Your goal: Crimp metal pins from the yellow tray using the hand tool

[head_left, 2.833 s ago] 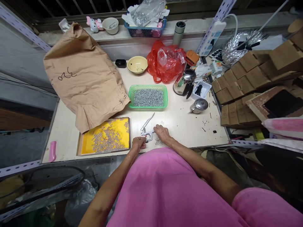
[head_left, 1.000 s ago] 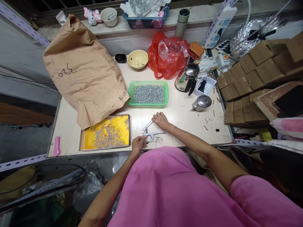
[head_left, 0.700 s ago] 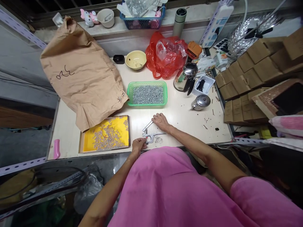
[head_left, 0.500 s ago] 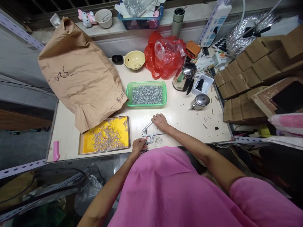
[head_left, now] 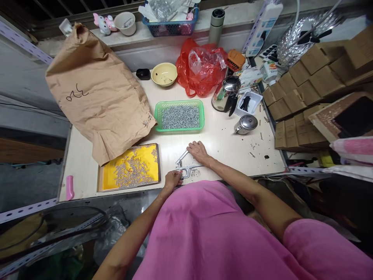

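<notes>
Head-worn view, angled forward, down at table

Inspected: pale smooth-topped table. Directly on it: green perforated plastic basket, shallow yellow-lined rectangular tray, pink elongated piece, cream round bowl, red plastic bag, lidded metal vessel. Silver metal lever tool near front edge.

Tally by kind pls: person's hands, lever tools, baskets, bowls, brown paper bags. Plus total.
Hands: 2 (left hand, right hand)
Lever tools: 1 (metal lever tool)
Baskets: 2 (green basket, blue basket)
Bowls: 2 (yellow bowl, whitish bowl)
Paper bags: 1 (brown paper bag)
Total: 8
</notes>
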### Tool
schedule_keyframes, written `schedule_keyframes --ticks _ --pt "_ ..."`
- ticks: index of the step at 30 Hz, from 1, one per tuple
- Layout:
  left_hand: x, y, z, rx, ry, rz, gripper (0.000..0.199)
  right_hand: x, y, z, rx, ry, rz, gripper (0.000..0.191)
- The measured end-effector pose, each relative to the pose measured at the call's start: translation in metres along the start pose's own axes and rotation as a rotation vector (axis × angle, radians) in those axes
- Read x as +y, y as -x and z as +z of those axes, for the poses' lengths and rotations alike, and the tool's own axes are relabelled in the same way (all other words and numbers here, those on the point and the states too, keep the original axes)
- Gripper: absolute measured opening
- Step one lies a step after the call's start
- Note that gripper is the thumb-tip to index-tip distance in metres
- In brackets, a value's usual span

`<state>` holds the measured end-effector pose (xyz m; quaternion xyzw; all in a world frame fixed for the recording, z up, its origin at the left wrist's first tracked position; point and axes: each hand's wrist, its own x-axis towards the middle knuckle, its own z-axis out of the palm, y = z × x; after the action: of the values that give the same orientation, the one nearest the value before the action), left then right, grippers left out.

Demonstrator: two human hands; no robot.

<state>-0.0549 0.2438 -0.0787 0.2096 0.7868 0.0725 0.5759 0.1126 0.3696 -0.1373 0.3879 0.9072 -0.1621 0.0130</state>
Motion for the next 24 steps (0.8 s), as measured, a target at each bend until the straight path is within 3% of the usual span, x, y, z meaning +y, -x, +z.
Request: schedule_keyframes --ticks 4,24 --pt "-0.001 -0.002 0.001 -0.003 -0.071 0.026 0.016 -0.001 0.000 -0.001 -0.016 -0.011 0.020 0.013" --pt "0.011 0.009 -0.002 -0.052 0.096 -0.172 0.013 -0.006 0.011 -0.001 -0.021 -0.067 0.099 0.017"
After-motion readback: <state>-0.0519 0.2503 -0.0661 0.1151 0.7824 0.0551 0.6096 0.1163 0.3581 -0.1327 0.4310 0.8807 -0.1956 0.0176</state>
